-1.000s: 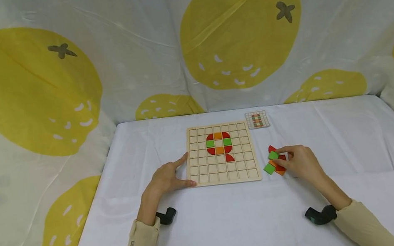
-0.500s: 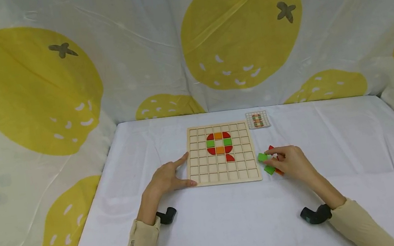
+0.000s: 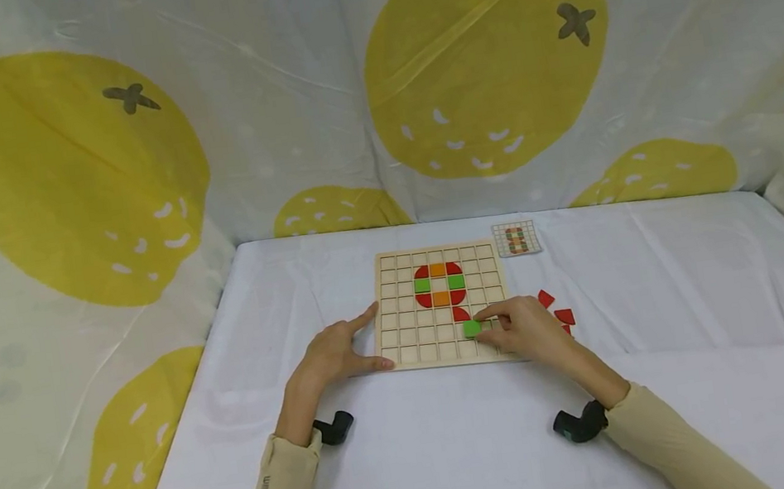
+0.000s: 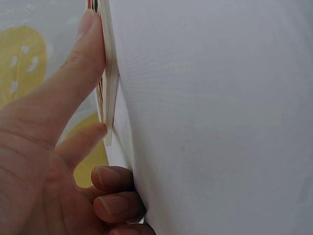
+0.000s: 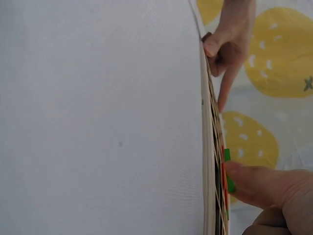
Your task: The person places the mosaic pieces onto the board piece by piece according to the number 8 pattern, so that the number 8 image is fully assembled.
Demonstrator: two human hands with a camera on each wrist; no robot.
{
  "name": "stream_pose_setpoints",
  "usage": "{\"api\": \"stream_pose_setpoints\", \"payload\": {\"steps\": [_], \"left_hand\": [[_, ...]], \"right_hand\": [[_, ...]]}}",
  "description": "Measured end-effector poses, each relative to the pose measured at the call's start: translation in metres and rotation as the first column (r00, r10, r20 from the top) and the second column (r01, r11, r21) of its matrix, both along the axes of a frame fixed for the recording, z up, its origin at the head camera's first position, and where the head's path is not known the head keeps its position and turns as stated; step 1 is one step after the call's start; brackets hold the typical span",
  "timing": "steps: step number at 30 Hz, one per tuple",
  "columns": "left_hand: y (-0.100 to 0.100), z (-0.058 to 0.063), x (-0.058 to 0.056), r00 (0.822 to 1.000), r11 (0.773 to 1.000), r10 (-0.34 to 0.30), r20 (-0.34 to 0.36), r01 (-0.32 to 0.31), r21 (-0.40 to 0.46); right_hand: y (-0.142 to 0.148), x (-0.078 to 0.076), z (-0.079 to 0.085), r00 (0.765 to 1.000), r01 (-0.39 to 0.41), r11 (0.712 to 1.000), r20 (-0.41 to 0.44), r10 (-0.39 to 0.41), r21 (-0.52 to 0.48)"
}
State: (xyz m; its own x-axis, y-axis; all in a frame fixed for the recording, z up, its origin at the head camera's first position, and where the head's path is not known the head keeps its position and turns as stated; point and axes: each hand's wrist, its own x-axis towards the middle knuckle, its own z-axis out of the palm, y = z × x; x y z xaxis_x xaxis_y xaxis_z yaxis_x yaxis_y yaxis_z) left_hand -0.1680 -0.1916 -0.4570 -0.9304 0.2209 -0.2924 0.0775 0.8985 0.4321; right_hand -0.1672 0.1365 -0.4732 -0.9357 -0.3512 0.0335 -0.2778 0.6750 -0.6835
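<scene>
One green square point(image 3: 472, 329) between right fingers point(image 3: 495, 309), left fingers point(image 3: 363, 318) wide against gridded wooden board point(image 3: 408, 333)

Curtained-off workspace, lemon-print fabric point(image 3: 297, 107), white-covered table point(image 3: 436, 447)

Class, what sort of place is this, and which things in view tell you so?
Probably a staged tabletop activity area: a white-covered table, a lemon-print cloth backdrop rising behind it, and a wooden grid board bearing coloured tiles.
</scene>
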Motion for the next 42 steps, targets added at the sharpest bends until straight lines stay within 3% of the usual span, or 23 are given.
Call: {"api": "stream_pose_setpoints", "payload": {"steps": [29,33,42], "left_hand": [[0.002,0.001,0.001,1.000,1.000,0.007,0.015,-0.007,-0.009],[0.002,0.001,0.002,1.000,1.000,0.014,0.017,-0.014,-0.005],[0.002,0.002,0.001,1.000,1.000,0.013,0.007,-0.013,-0.016]], "right_hand": [[-0.005,-0.002,-0.003,1.000,0.006,0.999,0.030,-0.004,-0.048],[0.005,0.002,0.002,0.998,0.056,0.997,0.045,-0.053,-0.057],[0.060,0.010,-0.001,0.983,0.181,0.983,-0.021,-0.182,-0.029]]}}
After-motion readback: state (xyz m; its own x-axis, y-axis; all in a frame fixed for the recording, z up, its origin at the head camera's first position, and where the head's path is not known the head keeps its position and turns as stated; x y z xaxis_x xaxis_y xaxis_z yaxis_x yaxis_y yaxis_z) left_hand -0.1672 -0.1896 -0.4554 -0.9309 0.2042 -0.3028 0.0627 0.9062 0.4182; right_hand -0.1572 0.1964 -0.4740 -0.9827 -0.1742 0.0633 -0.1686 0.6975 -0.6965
